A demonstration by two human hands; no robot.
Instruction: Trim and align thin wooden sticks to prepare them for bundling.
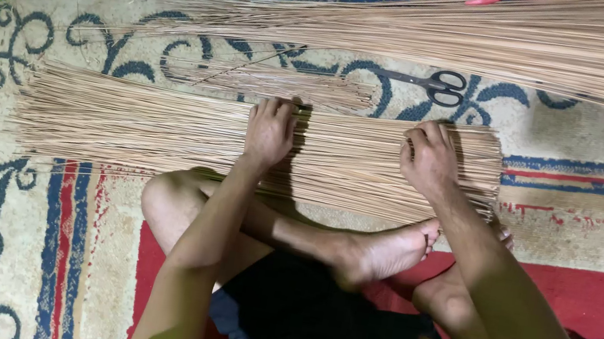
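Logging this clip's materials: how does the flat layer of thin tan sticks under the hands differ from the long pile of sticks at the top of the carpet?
The flat layer of thin tan sticks is shorter, ending within the frame; the long pile of tan sticks runs past the right edge. Both hands, left hand and right hand, press on the flat layer; the long pile lies untouched. The layer lies level, the pile slightly slanted. Both look like the same thin tan material.

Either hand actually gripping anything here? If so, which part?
Nothing is gripped. Left hand and right hand both lie flat, palms down, on the spread layer of thin sticks, left near its middle, right near its right end.
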